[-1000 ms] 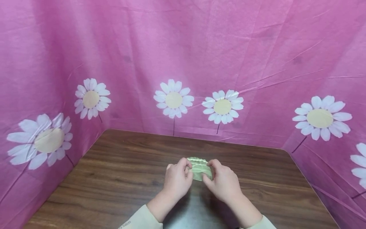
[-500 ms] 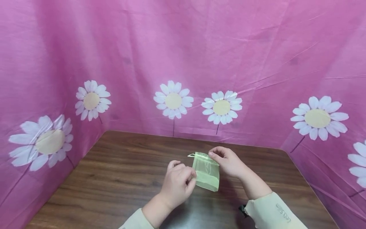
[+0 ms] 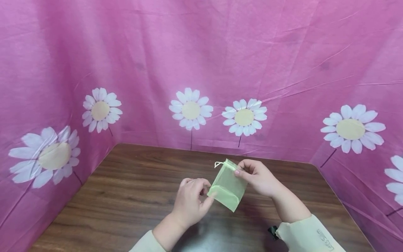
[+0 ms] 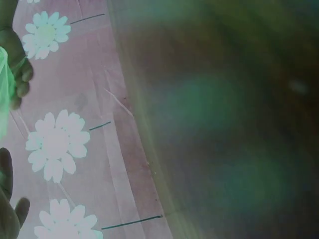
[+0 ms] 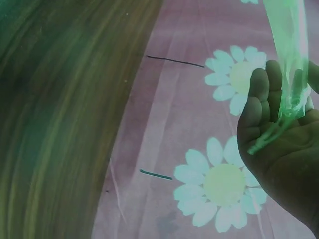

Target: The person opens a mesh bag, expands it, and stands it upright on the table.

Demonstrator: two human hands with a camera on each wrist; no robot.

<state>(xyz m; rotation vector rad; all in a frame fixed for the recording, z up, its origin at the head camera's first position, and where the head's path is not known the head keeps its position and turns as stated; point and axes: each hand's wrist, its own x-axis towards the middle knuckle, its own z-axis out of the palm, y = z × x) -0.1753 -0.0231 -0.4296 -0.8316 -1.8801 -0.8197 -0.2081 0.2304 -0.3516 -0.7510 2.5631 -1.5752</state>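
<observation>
A small light-green sheer drawstring pouch (image 3: 228,185) hangs tilted between my hands, over the table. My right hand (image 3: 259,178) pinches its upper right edge, thumb on the near face. At the lower left corner, the thumb and forefinger of my left hand (image 3: 190,199) pinch the fabric. A thin cord loop (image 3: 218,163) sticks out from the pouch's top left. In the right wrist view, a cord end (image 5: 261,142) lies across the palm. Only a sliver of the pouch (image 4: 4,94) shows in the left wrist view.
The dark wood-grain table (image 3: 135,185) lies beneath both hands. Pink cloth (image 3: 151,63) printed with white daisies stands round its back and sides. A small black object (image 3: 273,232) sits at the right sleeve's cuff.
The right hand has moved right and slightly away, bringing the crumpled pouch into full, flat view. In the last half second the pouch has tilted, its top now further back, while the left hand shifted slightly left.
</observation>
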